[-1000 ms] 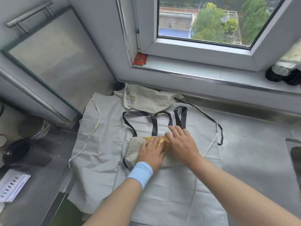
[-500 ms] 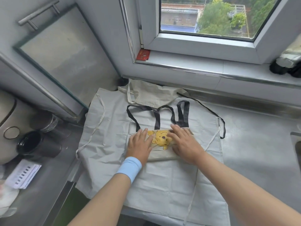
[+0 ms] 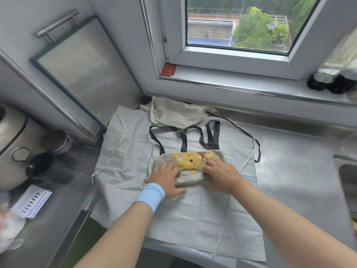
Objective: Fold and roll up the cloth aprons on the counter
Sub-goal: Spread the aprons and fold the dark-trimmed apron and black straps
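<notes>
Hands (image 3: 193,176) on soft folded apron (image 3: 190,167)

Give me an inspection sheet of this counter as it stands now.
Surface: steel counter, mostly covered by cloth.
Job's things: folded apron with yellow bear print lies on a flat grey apron; black straps trail out behind.
Clutter: black cup, paper slip.
Grips: left hand and right hand press flat on the fold.
Cables: nothing seen.
Surroundings: window, sill above.
</notes>
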The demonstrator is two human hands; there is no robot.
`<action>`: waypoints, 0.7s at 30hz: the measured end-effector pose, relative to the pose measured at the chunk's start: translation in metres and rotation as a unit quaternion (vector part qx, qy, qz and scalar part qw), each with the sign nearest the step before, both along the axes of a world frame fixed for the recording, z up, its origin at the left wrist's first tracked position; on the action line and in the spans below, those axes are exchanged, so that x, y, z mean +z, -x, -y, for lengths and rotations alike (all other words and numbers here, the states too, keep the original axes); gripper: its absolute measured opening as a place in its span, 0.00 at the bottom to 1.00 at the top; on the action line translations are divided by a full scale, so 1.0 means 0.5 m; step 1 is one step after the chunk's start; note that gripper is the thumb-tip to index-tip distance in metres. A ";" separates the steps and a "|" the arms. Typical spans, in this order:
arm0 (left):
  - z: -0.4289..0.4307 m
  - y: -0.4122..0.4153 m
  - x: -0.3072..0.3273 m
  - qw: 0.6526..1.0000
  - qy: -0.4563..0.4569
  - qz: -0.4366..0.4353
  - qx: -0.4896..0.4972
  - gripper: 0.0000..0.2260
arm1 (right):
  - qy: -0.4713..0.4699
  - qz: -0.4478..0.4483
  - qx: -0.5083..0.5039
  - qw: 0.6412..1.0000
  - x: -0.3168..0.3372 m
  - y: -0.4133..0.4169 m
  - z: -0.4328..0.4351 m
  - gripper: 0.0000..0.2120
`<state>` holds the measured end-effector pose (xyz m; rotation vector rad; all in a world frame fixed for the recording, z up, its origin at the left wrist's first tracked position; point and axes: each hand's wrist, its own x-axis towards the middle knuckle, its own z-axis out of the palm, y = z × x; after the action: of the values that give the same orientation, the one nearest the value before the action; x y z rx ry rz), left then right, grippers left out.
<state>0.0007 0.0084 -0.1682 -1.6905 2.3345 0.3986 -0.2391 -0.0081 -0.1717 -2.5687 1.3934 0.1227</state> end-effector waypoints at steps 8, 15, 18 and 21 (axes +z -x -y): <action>0.039 -0.086 0.008 0.990 -0.024 -0.100 0.095 0.11 | -0.026 -0.037 -0.091 0.995 0.012 -0.019 0.032 0.18; 0.060 -0.060 0.001 0.984 0.061 -0.072 0.153 0.10 | 0.128 -0.021 -0.072 0.989 -0.013 -0.022 0.042 0.16; 0.064 -0.017 0.002 0.987 0.154 -0.036 0.009 0.16 | 0.152 -0.001 0.011 0.988 -0.018 -0.040 0.042 0.08; 0.057 0.018 -0.009 0.988 0.131 -0.062 -0.042 0.09 | 0.113 0.002 0.013 0.993 -0.018 -0.053 0.038 0.08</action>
<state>-0.0082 -0.0201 -0.1724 -1.7125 2.6394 0.1919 -0.2125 -0.0269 -0.1807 -2.7665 1.4496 -0.0402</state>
